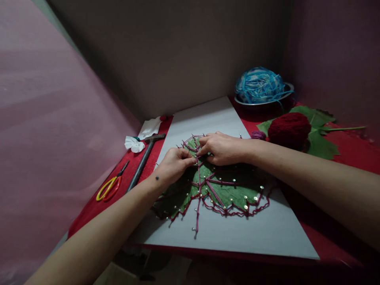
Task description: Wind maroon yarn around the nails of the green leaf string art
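Left hand (pixel 175 164) pinching purple yarn (pixel 199 174), right hand (pixel 219 147) curled over green leaf (pixel 205 170), its grip unclear

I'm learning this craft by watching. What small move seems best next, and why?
Perhaps draw the purple yarn snug at the leaf's midline: the left hand and right hand have their fingers close together there, and yarn already runs between nails nearby. Whether they pinch a strand is too small to tell.
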A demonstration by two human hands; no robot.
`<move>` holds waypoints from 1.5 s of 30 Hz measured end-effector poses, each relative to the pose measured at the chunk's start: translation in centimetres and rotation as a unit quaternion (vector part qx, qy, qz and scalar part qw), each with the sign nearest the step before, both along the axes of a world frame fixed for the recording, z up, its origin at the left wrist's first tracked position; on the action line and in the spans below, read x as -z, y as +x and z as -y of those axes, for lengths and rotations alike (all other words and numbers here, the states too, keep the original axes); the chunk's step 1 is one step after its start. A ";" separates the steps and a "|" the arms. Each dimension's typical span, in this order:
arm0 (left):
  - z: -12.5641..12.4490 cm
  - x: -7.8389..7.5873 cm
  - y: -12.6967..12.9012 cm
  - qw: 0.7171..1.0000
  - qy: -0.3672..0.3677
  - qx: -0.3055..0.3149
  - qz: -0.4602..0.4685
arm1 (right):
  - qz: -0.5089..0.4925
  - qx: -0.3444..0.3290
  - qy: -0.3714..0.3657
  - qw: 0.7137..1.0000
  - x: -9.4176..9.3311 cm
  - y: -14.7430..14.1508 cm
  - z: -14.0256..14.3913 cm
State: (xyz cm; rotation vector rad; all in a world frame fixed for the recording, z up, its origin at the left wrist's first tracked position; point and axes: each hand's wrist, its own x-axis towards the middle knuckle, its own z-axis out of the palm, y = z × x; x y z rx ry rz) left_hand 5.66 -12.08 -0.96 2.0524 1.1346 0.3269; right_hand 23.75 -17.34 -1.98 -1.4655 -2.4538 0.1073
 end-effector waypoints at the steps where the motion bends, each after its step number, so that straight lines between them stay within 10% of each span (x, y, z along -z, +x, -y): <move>1: 0.0 0.0 -0.2 0.999 0.026 0.018 -0.011 | 0.000 -0.001 0.005 1.000 0.0 0.0 0.1; 9: 0.0 0.4 -1.4 0.915 0.335 0.217 -0.060 | -0.028 0.018 0.044 0.998 -0.1 -0.3 0.4; 45: -0.3 0.7 -1.5 0.886 0.374 0.266 -0.069 | 0.074 0.005 0.048 0.996 0.4 -1.1 0.4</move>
